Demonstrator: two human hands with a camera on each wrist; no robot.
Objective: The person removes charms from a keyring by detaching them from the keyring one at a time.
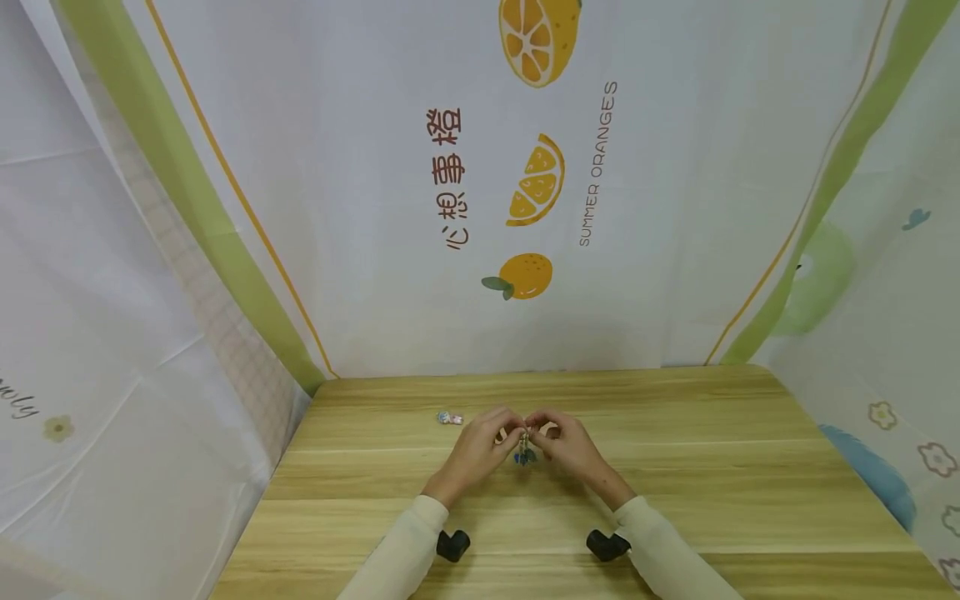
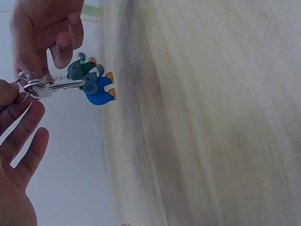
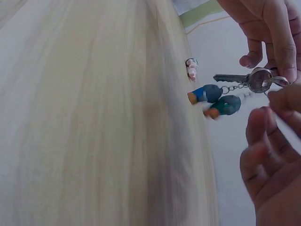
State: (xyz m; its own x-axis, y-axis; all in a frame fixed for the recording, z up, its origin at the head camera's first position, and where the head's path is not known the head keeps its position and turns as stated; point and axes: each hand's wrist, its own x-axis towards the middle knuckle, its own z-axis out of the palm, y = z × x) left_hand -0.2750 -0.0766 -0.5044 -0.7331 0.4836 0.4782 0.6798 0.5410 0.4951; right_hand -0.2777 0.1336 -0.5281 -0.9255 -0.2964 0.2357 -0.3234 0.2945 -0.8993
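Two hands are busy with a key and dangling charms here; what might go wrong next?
The rings, pinched by the left hand and right hand, might slip, dropping the key onto the table. The blue charm and green charm dangle close together, so they could perhaps tangle around the key.

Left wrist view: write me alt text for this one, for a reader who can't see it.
The left hand, at lower left, and the right hand, at upper left, hold a key ring. From it hang a key, a small blue-bodied figure and a small green-bodied figure. A wooden table fills the right side.
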